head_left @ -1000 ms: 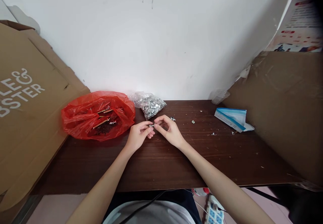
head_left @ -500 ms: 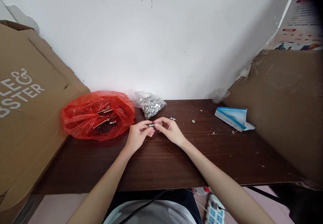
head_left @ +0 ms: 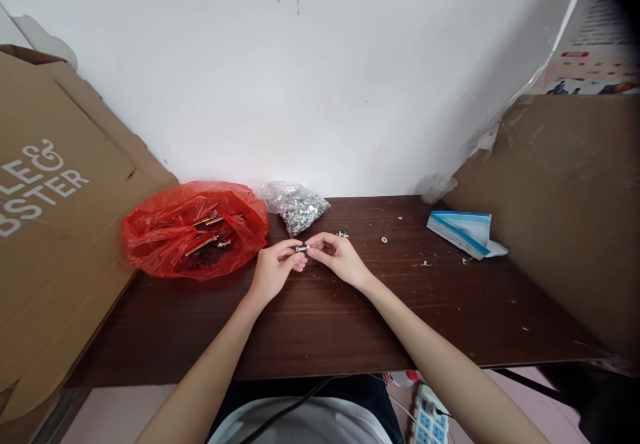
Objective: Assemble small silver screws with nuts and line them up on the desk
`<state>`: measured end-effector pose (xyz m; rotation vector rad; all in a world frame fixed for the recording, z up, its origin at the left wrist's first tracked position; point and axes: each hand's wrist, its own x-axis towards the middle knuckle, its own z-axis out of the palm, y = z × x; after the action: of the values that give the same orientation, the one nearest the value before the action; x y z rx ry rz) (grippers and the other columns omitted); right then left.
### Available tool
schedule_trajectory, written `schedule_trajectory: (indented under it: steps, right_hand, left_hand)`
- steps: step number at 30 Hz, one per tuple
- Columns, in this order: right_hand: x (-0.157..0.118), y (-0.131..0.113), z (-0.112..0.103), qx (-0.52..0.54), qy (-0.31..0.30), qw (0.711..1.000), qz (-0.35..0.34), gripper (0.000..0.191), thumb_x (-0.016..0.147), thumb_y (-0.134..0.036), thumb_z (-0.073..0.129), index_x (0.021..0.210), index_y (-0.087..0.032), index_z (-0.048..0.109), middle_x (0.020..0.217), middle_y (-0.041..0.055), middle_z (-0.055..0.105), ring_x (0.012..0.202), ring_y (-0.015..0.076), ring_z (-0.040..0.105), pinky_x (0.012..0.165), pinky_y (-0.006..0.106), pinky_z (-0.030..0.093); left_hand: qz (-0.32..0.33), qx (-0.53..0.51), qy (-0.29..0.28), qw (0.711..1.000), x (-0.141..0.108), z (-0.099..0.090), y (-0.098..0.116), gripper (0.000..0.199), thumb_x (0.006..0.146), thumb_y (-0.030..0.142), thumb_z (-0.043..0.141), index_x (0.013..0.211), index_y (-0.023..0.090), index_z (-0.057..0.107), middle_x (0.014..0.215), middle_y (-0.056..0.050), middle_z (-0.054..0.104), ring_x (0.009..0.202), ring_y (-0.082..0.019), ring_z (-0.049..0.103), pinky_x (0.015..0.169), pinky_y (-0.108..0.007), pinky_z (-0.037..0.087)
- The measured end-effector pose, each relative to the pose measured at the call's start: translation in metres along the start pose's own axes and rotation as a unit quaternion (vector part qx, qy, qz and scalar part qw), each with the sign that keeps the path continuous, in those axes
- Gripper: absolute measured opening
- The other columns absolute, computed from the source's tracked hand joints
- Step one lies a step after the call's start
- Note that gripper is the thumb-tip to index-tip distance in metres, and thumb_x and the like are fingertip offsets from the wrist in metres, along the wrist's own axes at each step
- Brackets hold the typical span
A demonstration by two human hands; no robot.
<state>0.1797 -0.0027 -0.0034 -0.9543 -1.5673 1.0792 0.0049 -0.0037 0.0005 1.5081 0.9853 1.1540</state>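
A small silvery bolt-like piece [head_left: 303, 249] lies level between my two hands over the brown table [head_left: 320, 337]. My left hand [head_left: 275, 267] pinches its left end between thumb and fingers. At the right end, the thumb and fingertips of my right hand [head_left: 337, 257] close on it. Just behind my right hand lies another small metal piece [head_left: 343, 234]. A clear bag of shiny metal parts [head_left: 303, 211] is beyond my hands, and a red plastic bag [head_left: 150, 234] with long brass-coloured pieces and dark small parts sits to the left.
Cardboard stands at the left [head_left: 45, 231] and right [head_left: 560, 217] of the table. A blue and white packet [head_left: 460, 231] lies at the right, near a small ring [head_left: 384, 239] and scraps. A power strip [head_left: 429, 417] is below the front edge.
The view has shifted very slightly. My right fingertips have moved a little to the right, and slightly more of the metal piece shows between my hands.
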Motion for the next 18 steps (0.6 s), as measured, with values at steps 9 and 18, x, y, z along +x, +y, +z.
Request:
schedule_trajectory:
  steps: [9,18]
  right_hand:
    - [0.0005,0.0016,0.0007,0.028,-0.005,0.999,0.017,0.027,0.076,-0.038,0.069,0.091,-0.016,0.066,0.081,0.0052,0.067,0.069,0.0147,0.062,0.068,0.032,0.053]
    - [0.0002,0.0037,0.0013,0.036,0.013,0.999,0.004,0.028,0.075,-0.037,0.070,0.095,-0.018,0.067,0.083,0.0051,0.070,0.077,0.0177,0.066,0.076,0.035,0.054]
  left_hand:
    - [0.003,0.005,0.001,1.000,-0.0003,0.0004,0.0011,0.031,0.074,0.030,0.068,0.098,0.010,0.067,0.071,-0.006,0.073,0.061,-0.019,0.070,0.061,-0.032,0.061]
    - [0.002,0.003,-0.003,1.000,-0.0001,0.0001,-0.0008,0.031,0.075,0.028,0.068,0.100,0.009,0.066,0.072,-0.007,0.073,0.065,-0.019,0.070,0.062,-0.032,0.061]
